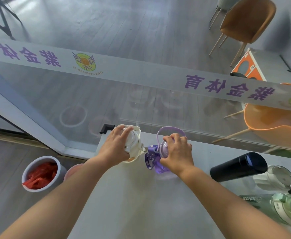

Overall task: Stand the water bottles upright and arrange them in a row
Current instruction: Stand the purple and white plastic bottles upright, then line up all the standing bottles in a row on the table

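Observation:
Two bottles stand upright side by side at the far left end of the white table (134, 204). My left hand (114, 147) grips the lid of the cream bottle (135, 144). My right hand (178, 153) grips the lid of the purple bottle (156, 165), whose lilac carry strap (168, 129) arches over my fingers. To the right, a black bottle (237, 167) lies on its side. Beside it lie a clear white-lidded bottle (275, 177) and a green bottle (282, 207), both on their sides.
A glass partition with a white banner (141, 73) runs right behind the table's far edge. Left of the table, on the floor, stands a white bin (42, 173) with red bags. Orange chairs (268, 118) stand beyond the glass.

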The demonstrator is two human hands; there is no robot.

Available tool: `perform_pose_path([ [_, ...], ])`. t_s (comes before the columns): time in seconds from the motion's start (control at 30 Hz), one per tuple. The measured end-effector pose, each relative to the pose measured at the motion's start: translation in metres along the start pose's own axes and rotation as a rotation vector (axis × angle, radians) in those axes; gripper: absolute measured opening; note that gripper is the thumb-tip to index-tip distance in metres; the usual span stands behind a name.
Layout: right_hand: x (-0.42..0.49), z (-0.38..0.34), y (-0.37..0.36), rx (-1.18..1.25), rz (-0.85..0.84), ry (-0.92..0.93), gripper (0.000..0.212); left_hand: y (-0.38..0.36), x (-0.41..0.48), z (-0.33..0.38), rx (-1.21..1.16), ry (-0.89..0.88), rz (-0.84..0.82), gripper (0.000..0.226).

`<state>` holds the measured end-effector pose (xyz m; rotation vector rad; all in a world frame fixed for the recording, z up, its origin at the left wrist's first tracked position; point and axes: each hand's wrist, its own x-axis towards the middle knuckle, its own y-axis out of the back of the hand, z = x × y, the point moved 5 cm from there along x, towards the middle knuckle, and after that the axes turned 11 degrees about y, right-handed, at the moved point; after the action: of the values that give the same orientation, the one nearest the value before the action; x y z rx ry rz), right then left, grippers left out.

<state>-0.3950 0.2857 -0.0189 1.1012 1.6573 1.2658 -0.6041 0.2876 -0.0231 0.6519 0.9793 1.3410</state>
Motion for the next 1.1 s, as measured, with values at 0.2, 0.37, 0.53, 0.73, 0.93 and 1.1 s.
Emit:
perform_pose_path([
  [0.2, -0.001, 0.001, 0.003, -0.001, -0.053, 0.038, 0.084, 0.0, 0.001, -0.001, 0.006, -0.008, -0.003, 0.091],
  [0.37, -0.013, 0.001, 0.01, 0.004, -0.029, 0.003, 0.092, 0.0, -0.001, -0.003, 0.006, -0.013, -0.01, 0.09],
  [0.53, -0.034, 0.005, 0.014, -0.031, -0.01, -0.039, 0.091, 0.003, -0.004, -0.001, 0.02, -0.019, -0.022, 0.091],
  [0.73, -0.074, 0.001, 0.021, -0.065, 0.085, -0.087, 0.084, 0.006, -0.009, 0.0, 0.117, -0.019, -0.067, 0.105],
  [0.93, -0.126, 0.0, 0.028, -0.086, 0.118, -0.21, 0.076, 0.009, -0.033, 0.031, 0.142, -0.246, 0.092, 0.096],
  [1.1, -0.165, 0.016, 0.041, -0.098, 0.166, -0.27, 0.068, -0.008, -0.061, 0.074, 0.11, -0.454, 0.068, 0.095],
])
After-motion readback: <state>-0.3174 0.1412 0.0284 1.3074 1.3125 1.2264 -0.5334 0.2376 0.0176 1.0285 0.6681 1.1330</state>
